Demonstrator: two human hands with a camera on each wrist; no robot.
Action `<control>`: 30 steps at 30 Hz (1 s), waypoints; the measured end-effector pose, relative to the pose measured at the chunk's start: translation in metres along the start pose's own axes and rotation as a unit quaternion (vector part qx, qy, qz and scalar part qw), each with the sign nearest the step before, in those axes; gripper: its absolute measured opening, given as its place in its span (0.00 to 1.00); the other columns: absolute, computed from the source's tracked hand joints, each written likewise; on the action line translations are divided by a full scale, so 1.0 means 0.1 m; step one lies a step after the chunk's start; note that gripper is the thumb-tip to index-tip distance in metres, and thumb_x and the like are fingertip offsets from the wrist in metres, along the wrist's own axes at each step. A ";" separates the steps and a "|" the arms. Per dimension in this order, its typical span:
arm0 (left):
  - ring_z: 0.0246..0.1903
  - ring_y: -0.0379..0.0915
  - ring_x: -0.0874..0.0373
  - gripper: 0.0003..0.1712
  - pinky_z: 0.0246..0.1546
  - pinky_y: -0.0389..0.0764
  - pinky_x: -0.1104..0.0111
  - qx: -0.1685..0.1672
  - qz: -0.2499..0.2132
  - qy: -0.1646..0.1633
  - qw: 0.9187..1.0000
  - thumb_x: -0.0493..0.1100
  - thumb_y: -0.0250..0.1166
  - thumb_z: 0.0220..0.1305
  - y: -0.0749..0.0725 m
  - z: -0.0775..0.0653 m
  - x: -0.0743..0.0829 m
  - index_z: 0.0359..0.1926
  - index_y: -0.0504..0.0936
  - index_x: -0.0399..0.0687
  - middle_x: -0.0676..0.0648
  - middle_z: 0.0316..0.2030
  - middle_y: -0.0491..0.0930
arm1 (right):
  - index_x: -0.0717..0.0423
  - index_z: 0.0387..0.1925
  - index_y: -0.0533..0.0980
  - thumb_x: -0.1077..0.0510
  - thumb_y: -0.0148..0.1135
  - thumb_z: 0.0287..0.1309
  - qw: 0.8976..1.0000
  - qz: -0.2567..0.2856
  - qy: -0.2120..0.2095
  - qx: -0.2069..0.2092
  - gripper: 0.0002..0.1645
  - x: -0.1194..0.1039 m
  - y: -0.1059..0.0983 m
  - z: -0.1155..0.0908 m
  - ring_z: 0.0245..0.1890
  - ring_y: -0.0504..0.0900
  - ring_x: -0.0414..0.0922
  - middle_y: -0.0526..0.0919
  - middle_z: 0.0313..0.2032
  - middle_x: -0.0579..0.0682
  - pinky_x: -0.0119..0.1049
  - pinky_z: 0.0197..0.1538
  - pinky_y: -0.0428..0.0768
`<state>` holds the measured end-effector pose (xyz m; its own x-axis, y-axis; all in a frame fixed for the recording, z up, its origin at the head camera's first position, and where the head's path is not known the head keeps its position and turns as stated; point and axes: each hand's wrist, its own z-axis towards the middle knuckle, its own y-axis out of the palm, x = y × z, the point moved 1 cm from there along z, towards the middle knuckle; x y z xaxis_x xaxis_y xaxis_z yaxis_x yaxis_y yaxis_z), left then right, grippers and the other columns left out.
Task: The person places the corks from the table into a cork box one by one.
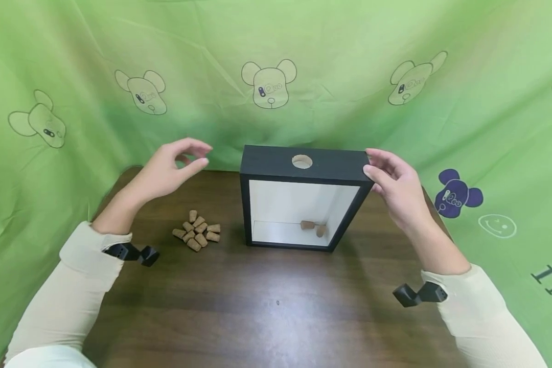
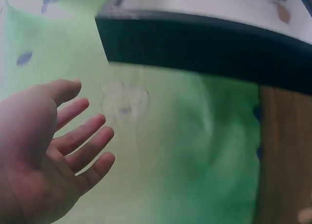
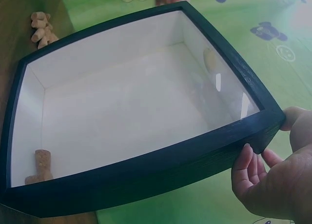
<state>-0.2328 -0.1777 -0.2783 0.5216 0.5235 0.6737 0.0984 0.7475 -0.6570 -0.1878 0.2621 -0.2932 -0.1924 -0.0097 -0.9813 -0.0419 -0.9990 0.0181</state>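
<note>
A black shadow box point(image 1: 303, 179) with a clear front, a white interior and a round hole point(image 1: 302, 161) in its top stands on the table. Two corks point(image 1: 321, 231) lie inside it at the bottom right. My right hand point(image 1: 397, 189) grips the box's upper right corner, thumb in front and fingers round the side, as the right wrist view also shows at the frame point(image 3: 146, 170). To the left of the box hangs my left hand point(image 1: 170, 168), fingers loosely bent and apart from it. The left wrist view shows that palm point(image 2: 44, 151) holding nothing.
A small heap of corks point(image 1: 195, 230) lies on the brown wooden table point(image 1: 239, 306), left of the box. A green curtain point(image 1: 340, 61) printed with bear heads hangs behind and along both sides. A tiny speck point(image 1: 277, 302) lies near the table's middle.
</note>
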 end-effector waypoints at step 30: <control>0.56 0.75 0.37 0.27 0.47 0.76 0.77 -0.096 -0.035 -0.169 0.980 0.39 0.64 0.72 0.17 -1.48 -1.66 0.67 0.72 0.31 0.30 0.61 0.76 | 0.53 0.60 0.78 0.63 0.65 0.67 1.000 -0.002 0.007 -0.002 0.21 -0.02 0.04 -0.07 0.47 0.73 0.40 0.75 0.49 0.48 0.24 0.38 0.77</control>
<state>-0.1925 -0.3123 -0.4513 0.2015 0.6036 0.7714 0.2991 0.7120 -0.6353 -0.1809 0.2574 -0.2925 -0.1778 -0.0064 -0.9841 -0.0387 -0.9992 0.0135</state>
